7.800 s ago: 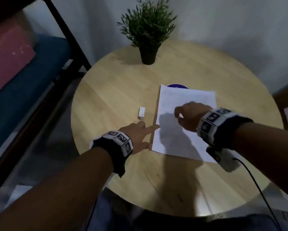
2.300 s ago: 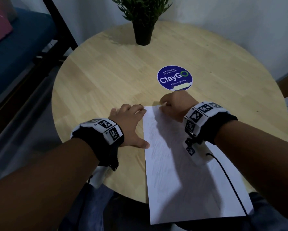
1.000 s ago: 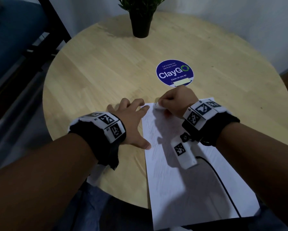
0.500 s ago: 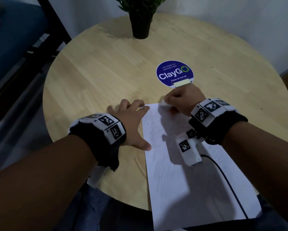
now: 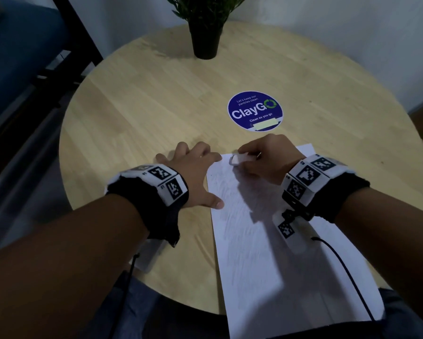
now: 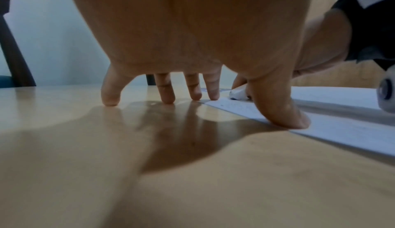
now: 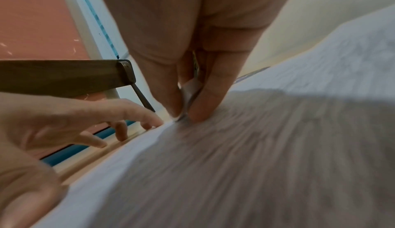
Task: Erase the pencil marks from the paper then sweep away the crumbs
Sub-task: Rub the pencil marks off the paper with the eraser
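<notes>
A white sheet of paper (image 5: 274,260) with faint pencil shading lies on the round wooden table (image 5: 142,113), its near end hanging past the table's edge. My right hand (image 5: 266,157) pinches a small white eraser (image 5: 237,159) and presses it onto the paper's far left corner; the eraser (image 7: 191,88) shows between thumb and fingers in the right wrist view. My left hand (image 5: 195,172) lies spread flat, fingertips on the wood and thumb (image 6: 280,111) on the paper's left edge (image 6: 320,130). No crumbs can be made out.
A blue round "ClayGo" sticker (image 5: 255,110) sits on the table just beyond my right hand. A potted plant (image 5: 205,28) stands at the far edge. A dark frame and blue cushion (image 5: 22,52) are off to the left.
The right hand with the eraser has slid left and nearer along the paper's top edge, rubbing back and forth. The left hand stays planted at the paper's left edge.
</notes>
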Demonstrator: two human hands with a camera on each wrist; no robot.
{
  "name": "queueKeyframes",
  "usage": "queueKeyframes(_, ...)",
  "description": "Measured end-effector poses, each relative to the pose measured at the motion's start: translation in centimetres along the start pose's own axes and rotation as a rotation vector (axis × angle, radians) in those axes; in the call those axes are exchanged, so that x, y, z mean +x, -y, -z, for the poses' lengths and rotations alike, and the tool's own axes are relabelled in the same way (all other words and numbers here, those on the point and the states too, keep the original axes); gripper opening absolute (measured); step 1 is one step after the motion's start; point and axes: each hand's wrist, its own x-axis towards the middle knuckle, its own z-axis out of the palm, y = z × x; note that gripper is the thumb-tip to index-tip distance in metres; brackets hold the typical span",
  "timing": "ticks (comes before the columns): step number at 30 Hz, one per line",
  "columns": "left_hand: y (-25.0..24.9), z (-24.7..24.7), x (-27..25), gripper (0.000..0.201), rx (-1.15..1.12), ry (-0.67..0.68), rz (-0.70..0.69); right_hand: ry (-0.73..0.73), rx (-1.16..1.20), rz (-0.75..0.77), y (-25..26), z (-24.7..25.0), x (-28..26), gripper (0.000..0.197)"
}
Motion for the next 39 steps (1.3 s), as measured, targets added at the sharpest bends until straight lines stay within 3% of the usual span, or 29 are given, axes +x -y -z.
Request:
queueKeyframes(5, 0.1, -0.4, 0.0, 0.096, 0.015, -0.001, 0.009, 0.086, -0.036, 0.074, 1.6, -1.8, -0.3, 0.018)
queueKeyframes(8, 0.1, -0.4, 0.0, 0.097, 0.011, -0.004, 0.012, -0.034, -0.044, 0.001, 1.1, -1.4, 0.7, 0.02)
queueKeyframes(10, 0.0, -0.4, 0.0, 0.096, 0.004, -0.01, 0.014, -0.014, -0.072, 0.015, 1.2, -1.4, 0.7, 0.018)
queueKeyframes(12, 0.0, -0.4, 0.0, 0.093, -0.004, -0.013, 0.012, 0.062, -0.103, 0.045, 1.7, -1.6, 0.4, 0.024)
queueKeyframes(15, 0.0, -0.4, 0.0, 0.096, -0.006, -0.003, 0.014, 0.028, -0.097, -0.002, 1.4, -0.9, 0.8, 0.035)
queueKeyframes(19, 0.0, -0.3, 0.0, 0.095, -0.016, -0.005, 0.016, 0.088, -0.062, 0.039, 2.0, -1.6, 0.1, 0.024)
queueKeyframes(23, -0.1, -0.2, 0.0, 0.097, -0.024, -0.008, 0.024, 0.001, -0.041, -0.017, 1.5, -1.5, 0.8, 0.026)
queueKeyframes(27, -0.1, -0.1, -0.1, 0.096, -0.037, -0.017, 0.029, 0.065, -0.093, 0.058, 2.4, -2.3, 0.8, 0.022)
queueKeyframes(30, -0.2, 0.0, -0.2, 0.095, -0.052, -0.012, 0.031, 0.02, -0.082, 0.009, 2.1, -1.8, 1.2, 0.028)
queueKeyframes(34, -0.1, -0.1, -0.2, 0.094, -0.051, -0.015, 0.022, 0.07, -0.139, 0.101, 2.7, -2.3, 0.6, 0.019)
queueKeyframes(39, 0.0, -0.2, -0.2, 0.099, -0.035, -0.005, 0.027, 0.005, -0.124, -0.001, 1.7, -1.3, 0.9, 0.041)
